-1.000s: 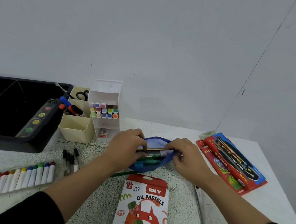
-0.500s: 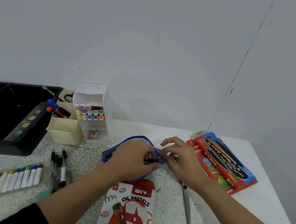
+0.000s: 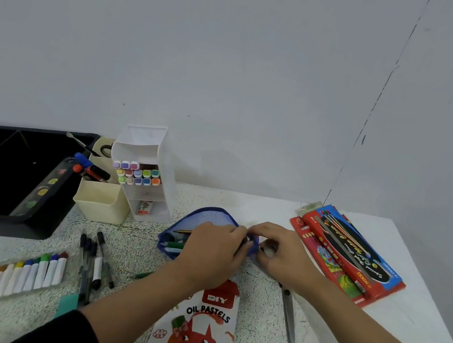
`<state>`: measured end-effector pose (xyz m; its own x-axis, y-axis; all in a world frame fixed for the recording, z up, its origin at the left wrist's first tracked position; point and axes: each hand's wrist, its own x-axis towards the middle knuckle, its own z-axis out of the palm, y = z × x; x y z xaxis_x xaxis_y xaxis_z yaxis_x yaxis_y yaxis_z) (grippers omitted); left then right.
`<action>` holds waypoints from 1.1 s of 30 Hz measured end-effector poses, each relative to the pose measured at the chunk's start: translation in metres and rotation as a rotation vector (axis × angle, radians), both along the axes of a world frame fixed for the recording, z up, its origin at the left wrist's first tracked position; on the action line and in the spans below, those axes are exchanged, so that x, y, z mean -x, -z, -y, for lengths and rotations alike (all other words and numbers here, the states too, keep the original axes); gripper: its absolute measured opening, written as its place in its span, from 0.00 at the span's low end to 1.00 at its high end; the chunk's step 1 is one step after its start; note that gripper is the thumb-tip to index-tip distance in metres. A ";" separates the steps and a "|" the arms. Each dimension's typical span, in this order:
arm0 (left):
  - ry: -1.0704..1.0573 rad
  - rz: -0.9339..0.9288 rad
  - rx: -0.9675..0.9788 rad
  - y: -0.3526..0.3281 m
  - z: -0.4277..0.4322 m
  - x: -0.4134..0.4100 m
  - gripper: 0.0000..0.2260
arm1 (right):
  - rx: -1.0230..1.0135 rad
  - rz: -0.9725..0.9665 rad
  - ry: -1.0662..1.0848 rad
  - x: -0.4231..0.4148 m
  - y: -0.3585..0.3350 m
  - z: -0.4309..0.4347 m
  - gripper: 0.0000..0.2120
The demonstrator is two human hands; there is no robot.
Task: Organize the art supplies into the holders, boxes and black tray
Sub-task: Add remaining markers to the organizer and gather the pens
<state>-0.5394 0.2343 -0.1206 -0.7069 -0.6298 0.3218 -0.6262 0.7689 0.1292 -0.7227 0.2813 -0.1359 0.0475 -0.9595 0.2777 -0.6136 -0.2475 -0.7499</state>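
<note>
A blue mesh pencil pouch point(image 3: 206, 218) lies mid-table with pens showing at its open left end. My left hand point(image 3: 211, 247) lies over the pouch and grips its right end. My right hand point(image 3: 281, 249) pinches the pouch's right tip, where the zip pull seems to be. The black tray point(image 3: 41, 226) sits at the far left, with a cream holder point(image 3: 100, 204) and a white marker holder point(image 3: 144, 176) beside it.
An oil pastels box point(image 3: 203, 328) lies near me with a green crayon on it. Scissors point(image 3: 289, 317) lie to its right. Red and blue pencil packs point(image 3: 348, 256) sit at the right. Several black pens point(image 3: 94, 260) and a row of paint tubes point(image 3: 16, 274) lie at the left.
Both hands have shifted to the pouch's right end, and the pouch mouth has narrowed there. The camera has swung slightly right.
</note>
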 end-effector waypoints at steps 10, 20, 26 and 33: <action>-0.009 0.080 0.195 -0.013 0.001 0.003 0.15 | 0.089 0.180 0.114 -0.008 -0.002 0.003 0.13; 0.020 0.173 0.248 -0.042 0.008 0.004 0.10 | 0.107 0.211 0.144 -0.012 -0.006 0.002 0.05; 0.017 0.131 0.033 -0.043 0.005 0.009 0.08 | 0.056 0.276 0.194 -0.013 -0.003 -0.004 0.07; 0.141 0.371 0.169 -0.048 0.010 0.003 0.06 | 0.066 0.256 0.201 -0.010 0.000 -0.011 0.05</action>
